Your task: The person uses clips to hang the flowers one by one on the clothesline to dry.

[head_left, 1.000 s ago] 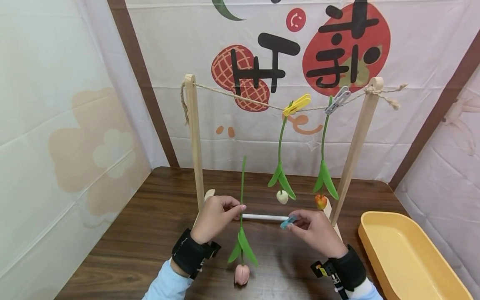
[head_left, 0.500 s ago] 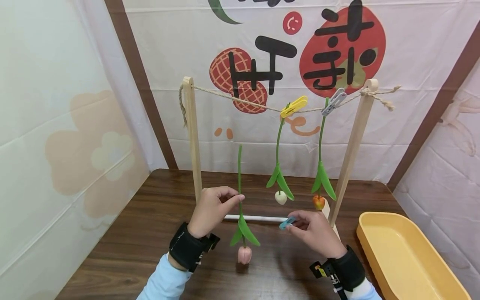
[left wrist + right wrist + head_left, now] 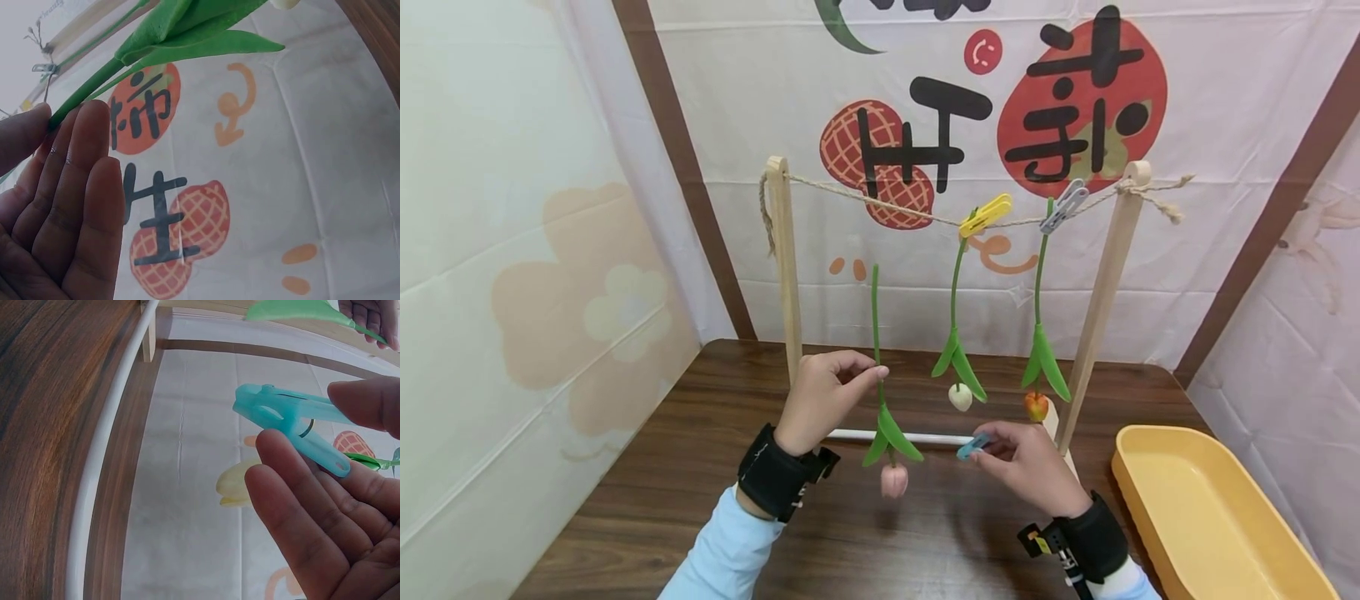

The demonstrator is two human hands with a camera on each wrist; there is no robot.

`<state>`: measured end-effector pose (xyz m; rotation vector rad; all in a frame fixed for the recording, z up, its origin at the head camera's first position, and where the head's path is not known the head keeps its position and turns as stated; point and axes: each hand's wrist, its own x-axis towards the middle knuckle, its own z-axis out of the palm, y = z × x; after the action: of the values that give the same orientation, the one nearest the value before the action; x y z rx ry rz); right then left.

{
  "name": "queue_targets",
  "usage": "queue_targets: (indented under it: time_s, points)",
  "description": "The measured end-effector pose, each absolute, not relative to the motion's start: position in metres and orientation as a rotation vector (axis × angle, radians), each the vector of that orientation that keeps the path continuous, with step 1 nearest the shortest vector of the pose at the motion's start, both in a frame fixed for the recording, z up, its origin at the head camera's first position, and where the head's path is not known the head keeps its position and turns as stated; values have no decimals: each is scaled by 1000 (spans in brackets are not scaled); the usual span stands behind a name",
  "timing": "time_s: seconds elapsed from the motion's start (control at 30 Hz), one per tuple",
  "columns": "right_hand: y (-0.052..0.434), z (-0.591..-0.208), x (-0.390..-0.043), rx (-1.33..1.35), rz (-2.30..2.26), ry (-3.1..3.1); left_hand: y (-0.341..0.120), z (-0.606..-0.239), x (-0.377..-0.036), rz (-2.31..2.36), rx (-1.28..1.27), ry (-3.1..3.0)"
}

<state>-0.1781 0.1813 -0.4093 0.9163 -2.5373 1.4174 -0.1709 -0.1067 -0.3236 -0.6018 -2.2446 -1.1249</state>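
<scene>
We wear light blue long sleeves on both arms, each sleeve ending just below a wide black wrist strap. The left hand point(image 3: 823, 400) is bare; its strap carries a small black block with pale markings on the side facing the right hand point(image 3: 1026, 467). The right hand is also bare; its strap carries a black block with a small yellow tag and a white-marked part on the side facing the left hand. We wear no gloves or rings.

A staged play booth: printed cloth backdrop point(image 3: 925, 125) behind a wooden table point(image 3: 700, 467) with a toy clothesline rack point(image 3: 786, 275).
</scene>
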Motion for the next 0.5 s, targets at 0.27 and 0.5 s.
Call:
queue_targets:
  time_s: [0.27, 0.5]
  points:
    - [182, -409, -178, 922, 1425, -2530, -105, -308, -176, -1085, -609, -2197]
    - [183, -406, -176, 917, 1456, -2531, -103, -296, -180, -1084, -614, -2161]
